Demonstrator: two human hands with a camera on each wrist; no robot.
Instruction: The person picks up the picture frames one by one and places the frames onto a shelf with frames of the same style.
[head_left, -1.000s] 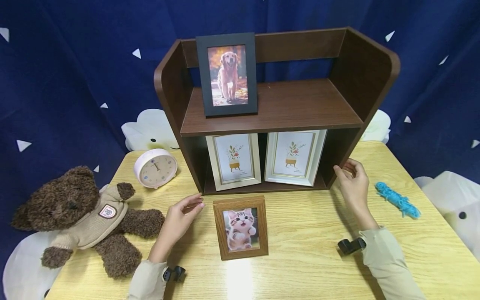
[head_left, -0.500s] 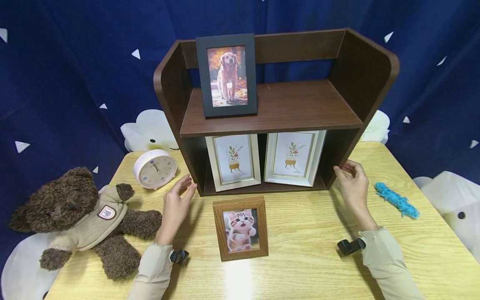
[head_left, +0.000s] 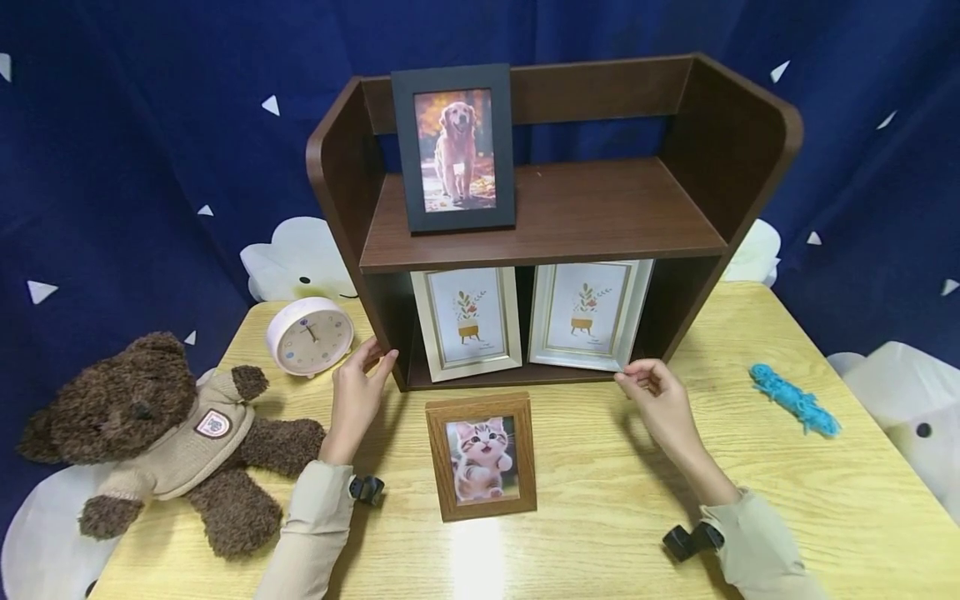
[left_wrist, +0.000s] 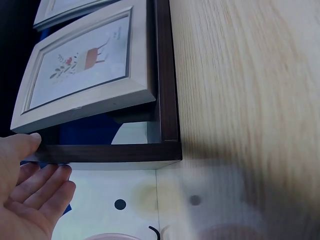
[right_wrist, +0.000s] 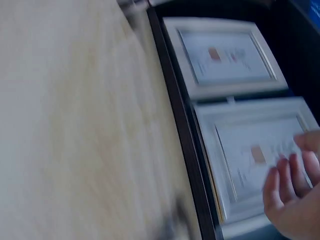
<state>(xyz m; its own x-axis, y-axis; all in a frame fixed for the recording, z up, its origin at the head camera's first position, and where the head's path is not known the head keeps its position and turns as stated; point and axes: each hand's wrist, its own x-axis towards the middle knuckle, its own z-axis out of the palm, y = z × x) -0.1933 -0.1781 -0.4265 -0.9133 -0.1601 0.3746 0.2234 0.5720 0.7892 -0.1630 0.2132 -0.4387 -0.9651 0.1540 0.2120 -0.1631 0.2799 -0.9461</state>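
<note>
While pinching the shelf (head_left: pixel 615 208), upper centre, with the left hand (head_left: pixel 358 402), holds the right hand (head_left: pixel 663 404), thumb and fingers apart, by the white frame (head_left: pixel 588 312) right of centre. Cannot tell whether touching it.

Wood table (head_left: pixel 600 533): brown shelf (head_left: pixel 607 204) at 12 o'clock, clock (head_left: pixel 311 336) at 10, teddy bear (head_left: pixel 183 454) at 9, blue yarn (head_left: pixel 795 400) at 3, cat photo (head_left: pixel 483 458) near middle. On shelf: dog photo (head_left: pixel 459 150) at 10, cream frame (head_left: pixel 471 325) at 7, white frame (head_left: pixel 587 317) at 5.
</note>
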